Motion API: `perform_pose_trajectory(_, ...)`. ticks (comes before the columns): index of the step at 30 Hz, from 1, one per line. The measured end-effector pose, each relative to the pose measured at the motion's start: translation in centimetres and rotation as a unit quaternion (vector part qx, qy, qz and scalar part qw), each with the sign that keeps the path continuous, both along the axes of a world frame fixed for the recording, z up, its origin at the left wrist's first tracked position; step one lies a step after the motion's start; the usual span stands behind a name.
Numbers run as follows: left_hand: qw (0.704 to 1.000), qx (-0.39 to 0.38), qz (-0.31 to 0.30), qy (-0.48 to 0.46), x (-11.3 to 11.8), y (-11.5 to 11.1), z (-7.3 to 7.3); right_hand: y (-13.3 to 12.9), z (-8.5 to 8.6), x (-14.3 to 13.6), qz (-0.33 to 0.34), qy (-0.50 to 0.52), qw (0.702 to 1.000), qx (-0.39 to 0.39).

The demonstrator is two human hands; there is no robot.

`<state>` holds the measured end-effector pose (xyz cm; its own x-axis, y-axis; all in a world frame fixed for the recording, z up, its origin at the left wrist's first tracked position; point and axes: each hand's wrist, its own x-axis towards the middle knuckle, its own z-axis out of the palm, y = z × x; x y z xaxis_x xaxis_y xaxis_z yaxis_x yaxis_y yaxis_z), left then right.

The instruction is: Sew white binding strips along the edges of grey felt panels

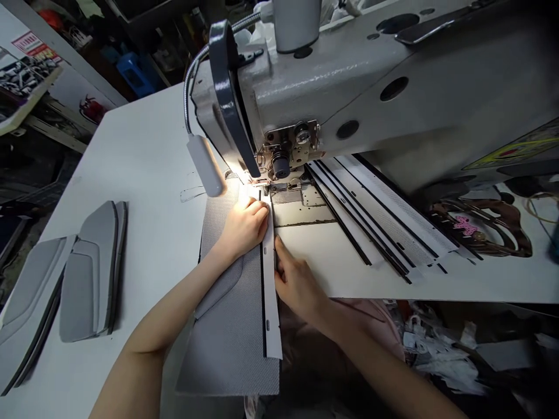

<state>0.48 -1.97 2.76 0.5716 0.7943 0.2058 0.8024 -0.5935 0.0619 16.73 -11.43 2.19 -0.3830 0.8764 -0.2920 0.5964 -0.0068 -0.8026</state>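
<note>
A grey fabric panel point(231, 355) lies under the sewing machine point(323, 81) and hangs over the table's front edge. Along its right side runs a white strip point(271, 291) with a black edge and small slots. My left hand point(247, 227), fingers curled, presses on the strip and panel just in front of the lit needle area. At the right edge of the strip is my right hand point(294, 276), its index finger and thumb on either side of a gap, touching the edge. The needle tip is lost in glare.
Stacked grey padded pieces point(89, 273) lie on the white table point(148, 145) at left. More white and black strips point(379, 215) fan out under the machine arm. A lamp point(207, 166) hangs left of the needle; a brown hair clip point(489, 227) lies at right.
</note>
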Motion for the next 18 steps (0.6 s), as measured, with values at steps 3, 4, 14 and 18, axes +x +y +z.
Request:
perform_pose_trajectory(3,1.000,0.016,0.000,-0.002,0.0,-0.2,-0.2,0.6,-0.2,-0.2,-0.006,0.003,1.000,0.016)
perform_pose_trajectory(4,1.000,0.018,0.004,-0.005,-0.1,-0.1,-0.3,0.6,-0.3,-0.2,-0.009,0.005,1.000,0.022)
perform_pose_trajectory(14,0.999,0.020,0.025,-0.002,0.0,1.1,-0.5,-0.9,-0.3,0.3,0.000,0.041,0.999,-0.026)
perform_pose_trajectory(18,0.999,0.009,0.012,-0.040,0.1,-0.7,-0.3,0.0,-0.3,0.2,-0.015,0.049,0.999,-0.014)
